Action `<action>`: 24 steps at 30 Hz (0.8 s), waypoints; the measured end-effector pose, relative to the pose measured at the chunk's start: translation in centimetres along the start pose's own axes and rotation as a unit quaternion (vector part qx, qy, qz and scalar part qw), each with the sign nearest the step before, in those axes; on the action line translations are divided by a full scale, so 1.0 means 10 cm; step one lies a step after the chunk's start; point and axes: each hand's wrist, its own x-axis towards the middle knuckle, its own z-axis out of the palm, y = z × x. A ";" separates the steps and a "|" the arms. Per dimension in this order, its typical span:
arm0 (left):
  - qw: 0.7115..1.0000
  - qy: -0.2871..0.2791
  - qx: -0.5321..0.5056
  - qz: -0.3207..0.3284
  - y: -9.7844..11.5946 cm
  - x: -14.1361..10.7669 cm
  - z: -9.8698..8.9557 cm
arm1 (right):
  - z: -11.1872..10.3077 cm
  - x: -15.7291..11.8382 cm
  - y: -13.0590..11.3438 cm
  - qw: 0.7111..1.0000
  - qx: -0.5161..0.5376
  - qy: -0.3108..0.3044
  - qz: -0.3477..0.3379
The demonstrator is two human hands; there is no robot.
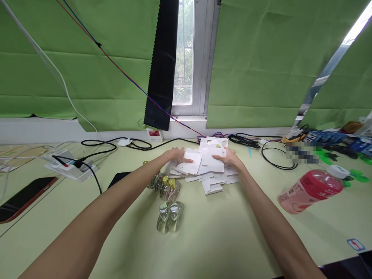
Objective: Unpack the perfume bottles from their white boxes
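Observation:
A loose pile of flattened-looking white paper boxes (213, 181) lies at the back middle of the table. My left hand (175, 154) grips boxes on the pile's left side, its thumb lying across a white box. On the right side, my right hand (228, 156) does the same, thumb pointing inward over another box. Fingers of both hands are partly hidden at the edges. In front stand two clear glass bottles with silver caps (169, 217). Behind them, several glass bottles with gold caps (170, 190) stand close together, partly covered by my left forearm.
A pink-labelled drink bottle (312, 190) stands at the right. Phone (26, 197) and power strip (71, 166) lie at the left, with a dark flat object (118, 178) beside my left forearm. Black cables (244, 140) run along the back edge below green curtains (261, 66).

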 end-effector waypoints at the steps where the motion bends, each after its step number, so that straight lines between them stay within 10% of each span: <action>1: 1.000 0.002 0.011 -0.001 0.00 -0.01 0.02 | 0.01 -0.01 -0.01 1.000 -0.009 -0.009 0.018; 24: 0.996 -0.024 0.062 0.053 0.06 0.00 -0.26 | 0.29 -0.29 -0.07 0.991 -0.098 -0.088 -0.002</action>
